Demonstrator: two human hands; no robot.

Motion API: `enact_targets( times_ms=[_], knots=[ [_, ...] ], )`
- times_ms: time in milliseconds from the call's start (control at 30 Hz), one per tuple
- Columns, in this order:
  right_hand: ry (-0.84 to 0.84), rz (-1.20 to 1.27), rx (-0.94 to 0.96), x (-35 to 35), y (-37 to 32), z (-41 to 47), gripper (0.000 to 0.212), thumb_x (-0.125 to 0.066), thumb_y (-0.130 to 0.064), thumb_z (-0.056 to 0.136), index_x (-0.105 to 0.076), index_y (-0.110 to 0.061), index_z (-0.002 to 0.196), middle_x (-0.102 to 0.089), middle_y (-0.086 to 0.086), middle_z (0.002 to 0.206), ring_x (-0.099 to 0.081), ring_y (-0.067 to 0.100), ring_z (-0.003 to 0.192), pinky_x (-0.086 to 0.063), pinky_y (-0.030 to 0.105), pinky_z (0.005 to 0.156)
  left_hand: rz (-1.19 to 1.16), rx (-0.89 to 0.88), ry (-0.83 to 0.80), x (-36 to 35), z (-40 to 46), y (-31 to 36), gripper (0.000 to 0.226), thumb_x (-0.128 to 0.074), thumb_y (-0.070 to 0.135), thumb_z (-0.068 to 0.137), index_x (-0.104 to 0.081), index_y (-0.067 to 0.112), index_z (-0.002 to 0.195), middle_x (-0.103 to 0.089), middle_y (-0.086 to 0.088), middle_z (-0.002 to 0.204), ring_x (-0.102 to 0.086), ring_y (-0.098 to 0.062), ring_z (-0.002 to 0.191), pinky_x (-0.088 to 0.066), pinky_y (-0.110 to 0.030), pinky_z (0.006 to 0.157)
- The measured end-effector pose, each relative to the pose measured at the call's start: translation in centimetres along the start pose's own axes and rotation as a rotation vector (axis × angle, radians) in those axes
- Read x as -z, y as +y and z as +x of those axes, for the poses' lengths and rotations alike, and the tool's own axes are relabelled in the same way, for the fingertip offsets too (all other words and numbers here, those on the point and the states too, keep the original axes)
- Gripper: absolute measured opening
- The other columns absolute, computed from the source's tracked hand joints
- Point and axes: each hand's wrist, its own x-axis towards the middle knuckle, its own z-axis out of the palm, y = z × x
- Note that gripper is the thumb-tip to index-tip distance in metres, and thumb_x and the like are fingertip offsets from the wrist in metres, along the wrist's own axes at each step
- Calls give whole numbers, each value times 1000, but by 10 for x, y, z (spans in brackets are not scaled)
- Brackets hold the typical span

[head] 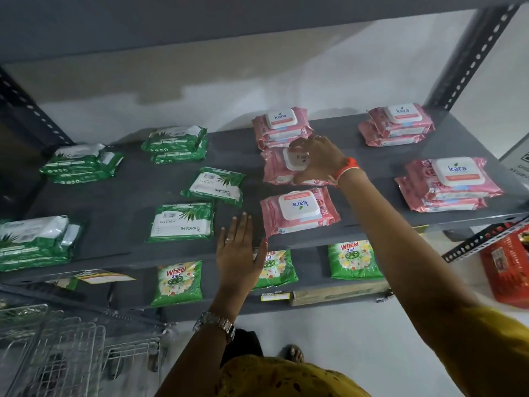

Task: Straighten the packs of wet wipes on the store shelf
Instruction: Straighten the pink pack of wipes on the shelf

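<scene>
On the grey shelf (128, 196) lie pink wet-wipe packs and green ones. My right hand (317, 160) grips a pink pack (276, 171) in the middle of the shelf, turned upside down to me, just in front of a pink stack (282, 128). Another reversed pink pack (299, 210) lies nearer the front edge. My left hand (237, 250) hovers flat and open at the front edge, left of that pack. Two single green packs (181, 222) (214, 186) lie askew in the middle. Pink stacks (396, 124) (449, 184) sit at the right, green stacks (81, 163) (174, 143) (34, 242) at the left.
Green detergent bags (179, 282) (355, 260) stand on the lower shelf. A wire basket (57, 348) is at the bottom left. Red packages (506, 270) sit at the right beyond a perforated shelf upright (469, 53). My foot (292, 353) shows on the floor below.
</scene>
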Motion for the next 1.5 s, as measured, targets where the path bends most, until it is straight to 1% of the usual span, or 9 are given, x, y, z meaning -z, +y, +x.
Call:
enact_targets(
  times_ms=[267, 467, 667, 833, 933, 1033, 1267, 1400, 1500],
  knots=[
    [-165, -69, 42, 2, -30, -53, 83, -82, -38, 58, -46, -21, 131, -54, 12, 127, -48, 30, 119, -47, 43, 95, 14, -5, 15, -4, -1, -4, 63, -27, 46, 89, -37, 8, 139, -39, -8, 148, -32, -25, 138, -23, -42, 113],
    [-100, -47, -33, 0, -33, -71, 98, -76, -52, 59, -32, -23, 141, -38, 10, 147, -38, 32, 133, -32, 52, 111, -264, 17, 126, 3, 0, 0, 60, -33, 41, 87, -42, 7, 135, -47, -11, 142, -40, -22, 133, -29, -41, 110],
    [736, 899, -592, -43, -54, -133, 69, -78, -23, 66, -45, -17, 126, -42, 12, 130, -45, 20, 113, -43, 24, 89, -677, -43, 368, 42, 65, 18, 44, -45, 32, 88, -52, 11, 126, -57, -7, 130, -49, -11, 120, -37, -28, 105],
    [397, 1675, -1001, -65, -70, -134, 75, -72, -31, 75, -32, -10, 135, -50, 13, 124, -59, 25, 105, -49, 38, 99, -689, -4, -146, 53, 140, 42, 44, -44, 59, 84, -60, 22, 103, -65, -2, 107, -59, -16, 97, -45, -31, 85],
    [347, 1670, -987, -65, -71, -119, 73, -67, -40, 76, -37, -6, 134, -53, 17, 129, -58, 31, 112, -53, 36, 92, -522, 17, -485, 52, 156, 49, 55, -43, 70, 78, -59, 18, 74, -62, -3, 77, -57, -22, 73, -43, -32, 70],
    [273, 1552, -963, -62, -57, -105, 75, -65, -42, 70, -42, -5, 131, -49, 19, 133, -57, 36, 113, -55, 42, 88, -652, 159, -763, 51, 151, 48, 49, -52, 66, 75, -71, 20, 80, -73, -5, 89, -67, -21, 79, -50, -31, 72],
    [2, 1320, -673, -24, -11, -58, 25, -51, -28, 87, -61, -13, 71, -65, 2, 50, -61, 13, 38, -48, 19, 42, -1173, 715, -661, 37, 115, 52, 43, -55, 53, 81, -59, 16, 105, -66, -10, 92, -64, -26, 77, -53, -36, 58],
    [-258, 943, -474, -4, 7, -46, 29, -43, -38, 90, -62, -17, 82, -69, -4, 59, -64, 8, 47, -48, 20, 51, -1438, 895, -529, 34, 103, 62, 45, -65, 36, 79, -54, 14, 116, -63, -14, 109, -63, -29, 94, -55, -46, 71],
    [-111, 870, -458, -5, 12, -52, 36, -43, -36, 92, -57, -12, 115, -66, 8, 104, -68, 14, 82, -51, 27, 78, -1225, 825, -187, 33, 111, 59, 60, -71, 29, 74, -46, 6, 124, -57, -16, 125, -60, -22, 102, -51, -35, 84]
  ],
)
